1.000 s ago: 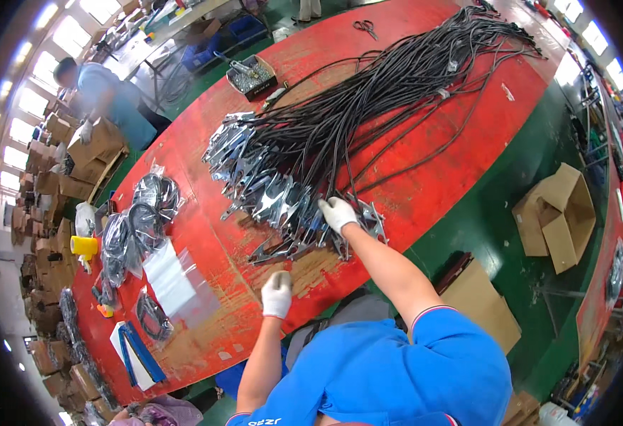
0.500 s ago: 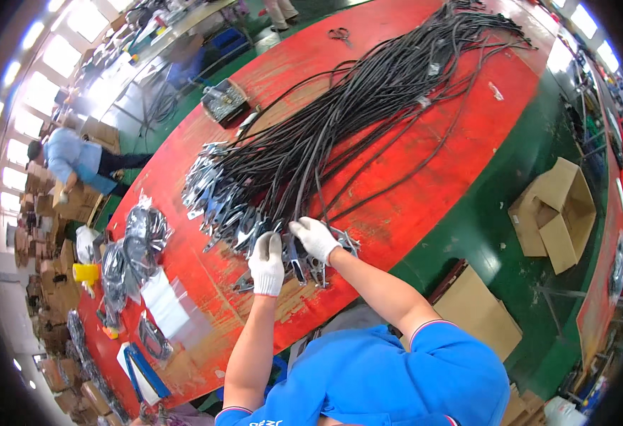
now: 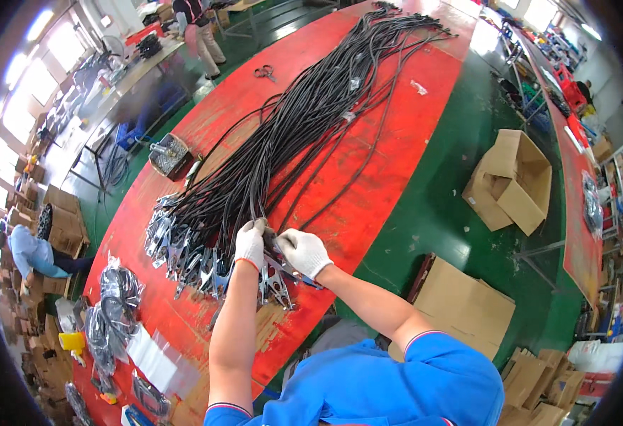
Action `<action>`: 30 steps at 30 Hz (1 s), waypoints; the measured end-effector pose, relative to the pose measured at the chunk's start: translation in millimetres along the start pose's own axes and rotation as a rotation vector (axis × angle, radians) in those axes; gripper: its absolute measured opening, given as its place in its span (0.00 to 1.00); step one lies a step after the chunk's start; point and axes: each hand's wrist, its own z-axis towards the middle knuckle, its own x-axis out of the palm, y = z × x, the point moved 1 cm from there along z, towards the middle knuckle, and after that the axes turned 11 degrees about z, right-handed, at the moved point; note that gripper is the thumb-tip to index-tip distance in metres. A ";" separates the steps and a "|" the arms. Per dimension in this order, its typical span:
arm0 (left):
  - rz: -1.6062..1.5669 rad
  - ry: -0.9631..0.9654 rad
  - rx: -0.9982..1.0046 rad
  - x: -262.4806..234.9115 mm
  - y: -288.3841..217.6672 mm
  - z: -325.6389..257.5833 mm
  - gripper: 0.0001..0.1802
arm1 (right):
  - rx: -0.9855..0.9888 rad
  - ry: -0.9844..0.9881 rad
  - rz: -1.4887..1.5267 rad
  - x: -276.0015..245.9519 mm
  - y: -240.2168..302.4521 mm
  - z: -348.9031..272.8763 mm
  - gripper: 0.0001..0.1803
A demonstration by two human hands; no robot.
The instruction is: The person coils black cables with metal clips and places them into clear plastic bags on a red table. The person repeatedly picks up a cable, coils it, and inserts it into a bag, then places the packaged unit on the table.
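Clutching black cable bundle (image 3: 283, 149) near metal clamps (image 3: 183, 248): left hand (image 3: 250, 243), right hand (image 3: 303, 252), both grips clenched.

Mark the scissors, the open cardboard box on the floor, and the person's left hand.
scissors (image 3: 264, 72), head view, on the handles.
open cardboard box (image 3: 521, 202), head view, on its front wall.
left hand (image 3: 250, 243), head view, on the back of the white glove.
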 end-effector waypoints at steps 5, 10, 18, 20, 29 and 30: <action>0.117 -0.129 0.053 -43.2 51.7 4.2 0.12 | 0.091 0.016 0.115 -15.4 -11.2 -39.9 0.15; 0.194 0.347 -0.029 -36.4 65.0 -50.6 0.15 | -0.108 -0.013 -0.031 22.6 -15.4 -81.2 0.12; -0.153 0.342 -0.075 -56.0 117.4 -241.9 0.14 | -0.928 0.087 -0.503 52.2 37.8 -125.9 0.10; -0.079 0.297 -0.121 -80.4 117.9 -307.5 0.14 | -0.953 0.406 -0.580 51.3 41.9 -133.8 0.12; -0.309 -0.537 -0.174 -291.1 267.9 -673.0 0.18 | -0.801 0.998 -0.785 52.5 48.3 -78.7 0.14; -0.395 -0.615 -0.202 -288.3 265.0 -701.1 0.19 | -0.902 0.963 -0.820 48.0 29.6 -63.3 0.14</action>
